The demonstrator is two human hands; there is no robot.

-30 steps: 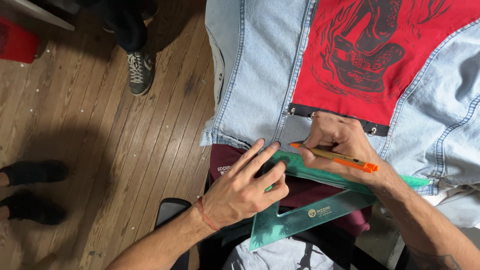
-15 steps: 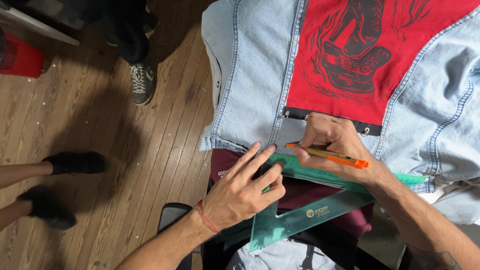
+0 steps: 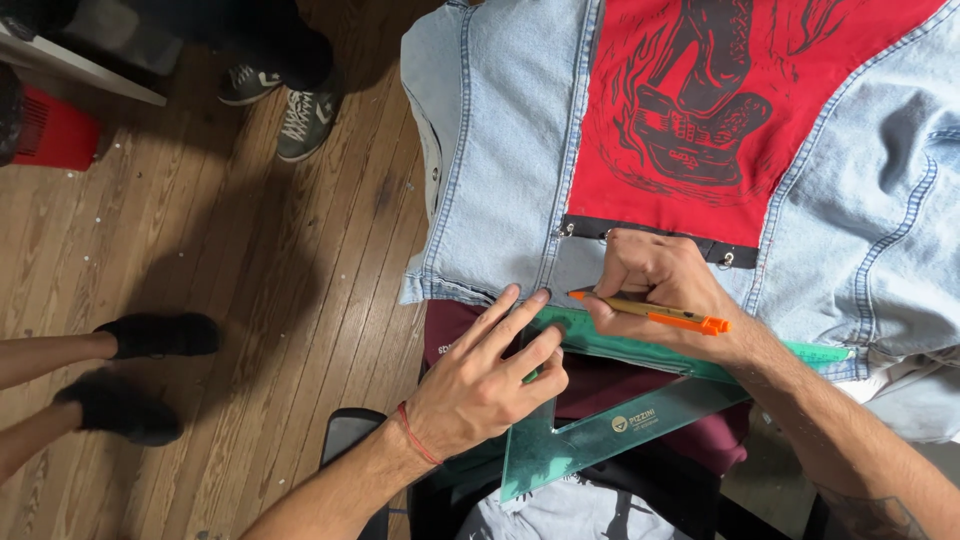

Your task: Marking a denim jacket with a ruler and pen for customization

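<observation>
A light blue denim jacket (image 3: 500, 150) lies spread out, with a red patch (image 3: 700, 110) printed in black sewn on its back. My left hand (image 3: 490, 375) presses flat on a green see-through triangle ruler (image 3: 600, 430) at the jacket's lower hem, fingers spread. My right hand (image 3: 660, 290) holds an orange pen (image 3: 650, 312), tip pointing left along the ruler's top edge, just below the patch's black bottom strip. A red string sits on my left wrist.
A maroon cloth (image 3: 450, 330) lies under the ruler. Wooden floorboards (image 3: 250, 300) fill the left. Another person's sneakers (image 3: 300, 115) stand at the top, someone's black-shod feet (image 3: 130, 375) at the left. A red container (image 3: 55, 130) sits at the far left.
The view has shifted slightly, so the jacket sits higher. My hands stay on the ruler and pen; the feet at the left have moved further into view.
</observation>
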